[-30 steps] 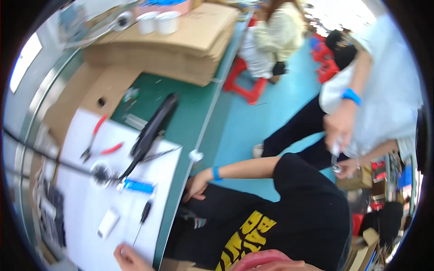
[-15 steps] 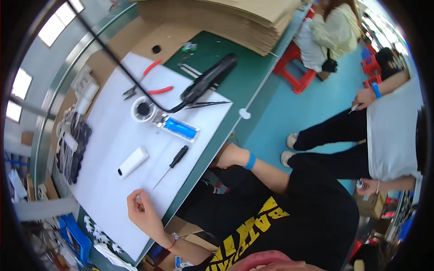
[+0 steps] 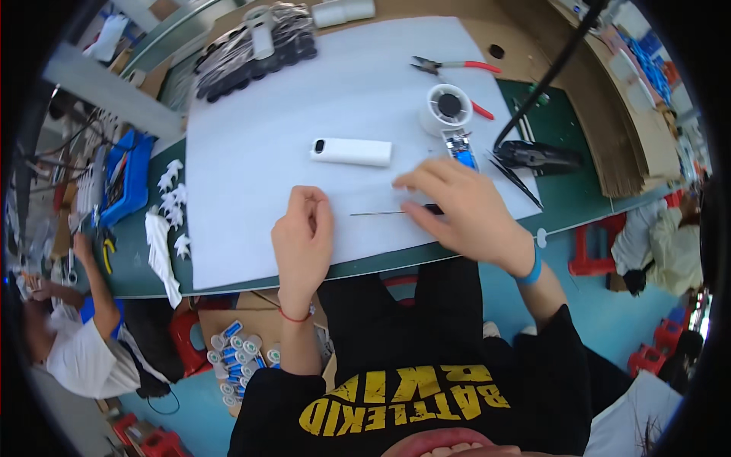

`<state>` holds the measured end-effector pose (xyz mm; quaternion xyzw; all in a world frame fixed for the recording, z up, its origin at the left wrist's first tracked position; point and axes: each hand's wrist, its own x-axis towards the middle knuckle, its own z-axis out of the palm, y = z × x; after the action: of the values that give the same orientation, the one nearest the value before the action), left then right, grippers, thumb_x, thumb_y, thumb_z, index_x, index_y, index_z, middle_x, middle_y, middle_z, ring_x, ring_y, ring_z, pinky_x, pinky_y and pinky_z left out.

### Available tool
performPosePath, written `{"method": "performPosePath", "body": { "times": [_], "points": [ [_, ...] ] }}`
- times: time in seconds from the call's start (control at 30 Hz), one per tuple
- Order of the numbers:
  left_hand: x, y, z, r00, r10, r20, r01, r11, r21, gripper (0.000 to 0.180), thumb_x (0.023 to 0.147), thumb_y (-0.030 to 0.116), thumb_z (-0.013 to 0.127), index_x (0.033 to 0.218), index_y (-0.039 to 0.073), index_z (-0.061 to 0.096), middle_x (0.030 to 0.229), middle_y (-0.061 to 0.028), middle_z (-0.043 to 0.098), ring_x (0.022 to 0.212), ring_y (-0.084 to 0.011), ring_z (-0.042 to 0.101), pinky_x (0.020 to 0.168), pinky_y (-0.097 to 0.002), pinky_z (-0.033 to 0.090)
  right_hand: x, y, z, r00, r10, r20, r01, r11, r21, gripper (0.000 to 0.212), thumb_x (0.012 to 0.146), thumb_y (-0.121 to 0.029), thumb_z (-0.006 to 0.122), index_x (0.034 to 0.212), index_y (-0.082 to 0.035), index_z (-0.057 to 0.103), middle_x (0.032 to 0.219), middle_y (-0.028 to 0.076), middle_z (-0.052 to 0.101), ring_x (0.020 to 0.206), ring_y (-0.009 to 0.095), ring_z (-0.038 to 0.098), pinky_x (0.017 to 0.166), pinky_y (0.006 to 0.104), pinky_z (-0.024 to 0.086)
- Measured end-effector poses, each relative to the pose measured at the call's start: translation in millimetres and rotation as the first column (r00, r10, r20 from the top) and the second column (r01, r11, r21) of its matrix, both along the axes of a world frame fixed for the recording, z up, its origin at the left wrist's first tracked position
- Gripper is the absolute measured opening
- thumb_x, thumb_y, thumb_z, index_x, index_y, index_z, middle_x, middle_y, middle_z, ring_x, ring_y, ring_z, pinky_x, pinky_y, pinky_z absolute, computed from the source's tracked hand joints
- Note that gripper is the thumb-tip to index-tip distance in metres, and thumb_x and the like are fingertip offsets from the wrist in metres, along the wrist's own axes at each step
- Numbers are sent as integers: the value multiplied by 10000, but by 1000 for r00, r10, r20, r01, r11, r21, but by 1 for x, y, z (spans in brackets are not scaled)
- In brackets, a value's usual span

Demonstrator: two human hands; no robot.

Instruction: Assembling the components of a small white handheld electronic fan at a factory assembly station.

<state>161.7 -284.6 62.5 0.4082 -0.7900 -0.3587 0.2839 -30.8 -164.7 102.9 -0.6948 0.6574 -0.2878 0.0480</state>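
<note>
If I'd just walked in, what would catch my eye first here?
Probably the white oblong device, with a dark oval at its left end, lying on the big white sheet. Nearer, the right hand is over the dark-handled screwdriver, with the loosely curled left hand to its left. Bright red-handled cutters stand out toward the sheet's far right corner.

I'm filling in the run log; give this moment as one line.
left hand: curled, no object visible; right hand: over screwdriver, contact unclear; white casing: on white sheet; red-handled pliers: near white spool
</note>
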Motion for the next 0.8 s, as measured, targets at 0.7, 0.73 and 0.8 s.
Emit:
{"method": "performPosePath", "body": {
  "times": [0.7, 0.73, 0.8],
  "points": [
    [2, -21, 1, 996, -64, -57, 77, 958, 278, 156, 892, 150, 570, 953, 12, 610, 577, -99, 592, 532, -193, 576, 520, -335, 427, -1, -47, -6, 953, 13, -302, -19, 1000, -16, 506, 787, -99, 682, 1272, -87, 539, 1208, 131, 575, 1117, 316, 533, 920, 398, 467],
    [3, -25, 5, 993, -65, -97, 93, 940, 329, 166, 901, 157, 576, 950, 1, 602, 561, -73, 573, 524, -140, 551, 509, -306, 412, -1, -43, -4, 952, 6, -305, -8, 1000, -2, 506, 787, -99, 682, 1272, -87, 539, 1208, 131, 575, 1117, 316, 533, 920, 398, 467],
    [4, -21, 4, 970, -95, -225, 175, 913, 369, 160, 920, 167, 581, 946, 9, 594, 583, -8, 543, 518, -62, 457, 481, -242, 342, 2, -31, 2, 972, 40, -231, -67, 992, -108, 466, 784, -104, 689, 1229, -63, 559, 1170, 136, 593, 1099, 313, 545, 895, 389, 471]
  ]
}}
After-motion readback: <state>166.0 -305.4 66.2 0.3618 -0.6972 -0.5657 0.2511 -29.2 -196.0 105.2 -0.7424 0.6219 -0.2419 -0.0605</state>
